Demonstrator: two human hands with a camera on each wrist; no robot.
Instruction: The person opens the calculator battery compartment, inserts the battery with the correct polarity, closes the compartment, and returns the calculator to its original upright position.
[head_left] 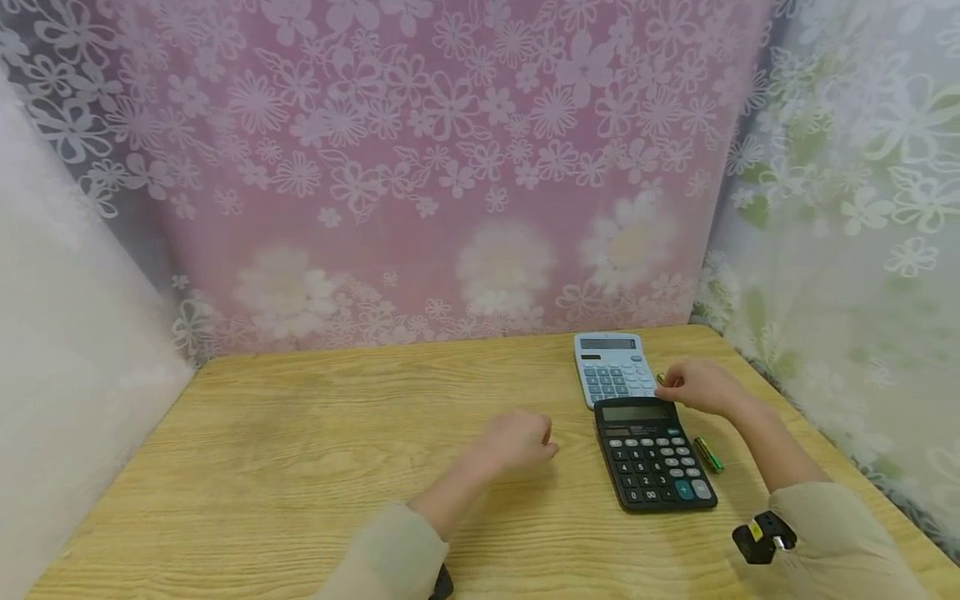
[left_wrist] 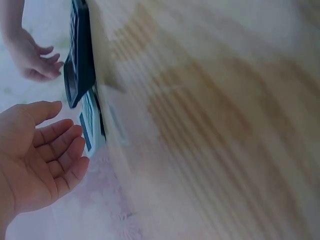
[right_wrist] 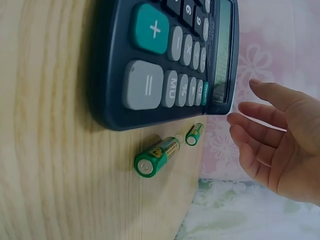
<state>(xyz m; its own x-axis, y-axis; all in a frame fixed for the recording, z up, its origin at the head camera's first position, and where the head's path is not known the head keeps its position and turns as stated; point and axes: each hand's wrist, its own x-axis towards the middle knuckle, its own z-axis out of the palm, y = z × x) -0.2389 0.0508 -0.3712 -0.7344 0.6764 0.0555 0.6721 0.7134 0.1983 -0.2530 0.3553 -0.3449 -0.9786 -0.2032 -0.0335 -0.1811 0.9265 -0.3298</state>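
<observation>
- On the right half of a wooden table (head_left: 300,450), a black calculator (head_left: 652,454) is set face up, its screen end turned away, presumably so that the keys can be read from the person's side.
- Just behind it, a pale blue calculator (head_left: 613,369) is laid the same way round (whether the two touch cannot be told); both are probably grouped there for easy reach.
- Along the right side of the black one, a near battery (right_wrist: 157,156) is seen lying on its side, with its green, silver-capped end toward the person.
- Farther off, by the pale blue one, a far battery (right_wrist: 195,134) is laid similarly; in the head view it is partly covered.
- By that battery, the right hand (head_left: 699,387) is raised with fingers loosely bent. Nothing is gripped, as is shown by the right wrist view; the hand is perhaps held high to stay clear of the calculators.
- Left of the black calculator, and well apart from it, the left hand (head_left: 519,439) is held above the wood, blurred in the head view. Its fingers are gently curved and nothing is held.
</observation>
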